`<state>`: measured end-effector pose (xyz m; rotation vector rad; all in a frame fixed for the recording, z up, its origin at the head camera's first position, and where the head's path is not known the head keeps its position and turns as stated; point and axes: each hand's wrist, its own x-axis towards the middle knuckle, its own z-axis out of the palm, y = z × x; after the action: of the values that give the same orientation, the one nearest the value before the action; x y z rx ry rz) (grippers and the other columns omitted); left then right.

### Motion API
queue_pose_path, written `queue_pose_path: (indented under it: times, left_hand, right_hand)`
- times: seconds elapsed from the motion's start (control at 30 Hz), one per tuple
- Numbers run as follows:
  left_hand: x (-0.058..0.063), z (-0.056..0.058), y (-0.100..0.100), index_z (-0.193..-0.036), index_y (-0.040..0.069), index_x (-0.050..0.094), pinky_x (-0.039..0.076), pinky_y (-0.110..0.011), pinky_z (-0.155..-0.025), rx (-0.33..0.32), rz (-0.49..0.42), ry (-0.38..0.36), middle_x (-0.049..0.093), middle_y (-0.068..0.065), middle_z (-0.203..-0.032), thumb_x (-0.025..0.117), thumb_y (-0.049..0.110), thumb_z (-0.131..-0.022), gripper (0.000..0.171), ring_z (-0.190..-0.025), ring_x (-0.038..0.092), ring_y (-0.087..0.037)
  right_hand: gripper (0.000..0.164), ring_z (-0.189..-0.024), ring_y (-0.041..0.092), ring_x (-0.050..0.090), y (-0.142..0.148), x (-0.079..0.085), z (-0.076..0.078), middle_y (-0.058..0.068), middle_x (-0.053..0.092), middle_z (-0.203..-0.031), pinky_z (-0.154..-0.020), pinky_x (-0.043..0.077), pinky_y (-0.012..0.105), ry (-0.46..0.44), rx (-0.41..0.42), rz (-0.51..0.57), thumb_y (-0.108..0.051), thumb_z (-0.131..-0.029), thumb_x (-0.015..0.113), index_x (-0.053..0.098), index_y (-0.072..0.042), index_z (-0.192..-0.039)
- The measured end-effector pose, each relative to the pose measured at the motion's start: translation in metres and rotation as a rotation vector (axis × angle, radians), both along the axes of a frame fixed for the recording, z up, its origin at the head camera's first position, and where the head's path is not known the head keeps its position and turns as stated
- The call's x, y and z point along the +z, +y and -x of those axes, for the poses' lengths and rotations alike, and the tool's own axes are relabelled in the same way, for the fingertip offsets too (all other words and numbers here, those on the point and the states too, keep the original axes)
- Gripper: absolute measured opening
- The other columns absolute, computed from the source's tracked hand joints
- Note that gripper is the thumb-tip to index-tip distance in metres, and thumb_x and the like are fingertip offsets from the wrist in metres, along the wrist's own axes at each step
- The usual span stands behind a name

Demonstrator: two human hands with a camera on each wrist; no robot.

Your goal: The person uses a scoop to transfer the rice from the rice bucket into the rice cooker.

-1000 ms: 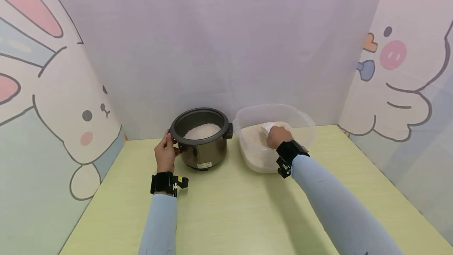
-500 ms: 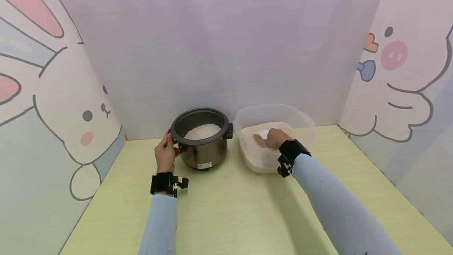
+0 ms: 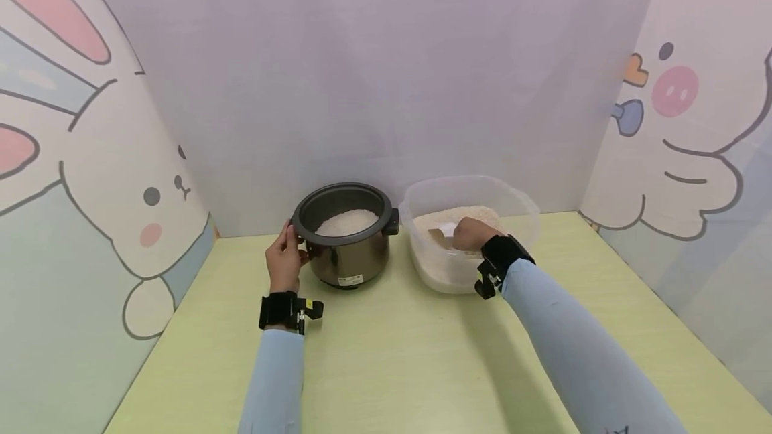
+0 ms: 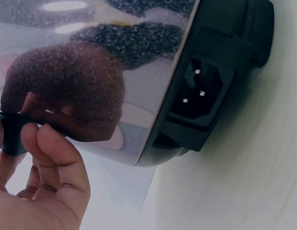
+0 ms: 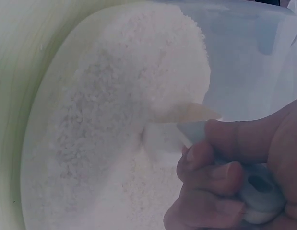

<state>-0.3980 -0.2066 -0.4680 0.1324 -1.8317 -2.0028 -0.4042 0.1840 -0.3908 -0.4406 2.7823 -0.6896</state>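
**Scoop in rice tub, cooker steadied**

Scoop (image 5: 206, 129) sits in the clear tub (image 3: 519, 199), right hand (image 3: 473, 233) curled round its handle, blade dug into the rice (image 5: 114, 120). Left hand (image 3: 283, 260) grips the rice cooker (image 3: 346, 246) side handle. Both stand on the green table (image 3: 392, 353), near the back wall.

Right hand (image 5: 244, 187) around a white scoop (image 5: 201, 125), its tip in heaped rice (image 5: 119, 110).
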Motion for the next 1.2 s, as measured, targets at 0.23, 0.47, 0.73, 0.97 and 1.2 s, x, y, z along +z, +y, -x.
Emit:
queue_pose_path:
  times: [0.23,0.47,0.73,0.97,1.2]
  left_hand:
    - [0.0007,0.0001,0.0013,-0.150,0.018,0.054,0.056,-0.019,-0.058,0.005,0.009,0.003,0.056,-0.010,-0.097,0.051,0.042,-0.106,0.050,-0.056,0.055,-0.005]
    - [0.0009,0.0000,0.0020,-0.150,0.018,0.055,0.056,-0.019,-0.058,0.006,0.011,0.011,0.056,-0.010,-0.097,0.051,0.043,-0.106,0.051,-0.056,0.055,-0.006]
    - [0.0006,-0.0008,0.0009,-0.150,0.019,0.054,0.057,-0.019,-0.059,0.005,0.019,0.002,0.055,-0.009,-0.098,0.050,0.043,-0.106,0.051,-0.058,0.055,-0.006]
    - [0.0013,-0.0003,0.0007,-0.150,0.019,0.054,0.056,-0.018,-0.058,0.008,0.019,-0.002,0.055,-0.004,-0.094,0.051,0.043,-0.106,0.050,-0.057,0.055,-0.005]
    - [0.0012,-0.0003,0.0001,-0.150,0.018,0.054,0.057,-0.019,-0.059,0.002,0.011,-0.002,0.057,-0.007,-0.096,0.051,0.043,-0.106,0.050,-0.058,0.055,-0.006]
  right_hand:
    - [0.042,-0.056,0.011,0.020,0.0026,-0.0001,0.0000,-0.005,0.025,-0.058,-0.059,0.022,0.028,-0.026,0.006,0.067,-0.002,-0.092,0.051,0.034,-0.018,-0.057]
    - [0.045,-0.055,0.011,0.021,-0.0009,0.0037,-0.0059,-0.005,0.025,-0.058,-0.060,0.024,0.029,-0.060,0.008,0.147,-0.002,-0.095,0.052,0.033,-0.018,-0.057]
    - [0.039,-0.057,0.013,0.034,-0.0027,0.0050,-0.0073,-0.002,0.042,-0.063,-0.062,0.032,0.028,-0.104,-0.002,0.205,-0.006,-0.101,0.053,0.048,-0.012,-0.063]
    - [0.026,-0.058,0.014,0.040,-0.0002,0.0051,-0.0058,0.006,0.054,-0.070,-0.062,0.037,0.030,-0.165,-0.048,0.285,-0.008,-0.105,0.050,0.070,0.008,-0.104]
    - [0.030,-0.056,0.013,0.040,0.0037,0.0062,-0.0041,0.007,0.056,-0.074,-0.055,0.035,0.027,-0.216,-0.079,0.368,-0.011,-0.107,0.050,0.065,0.012,-0.119]
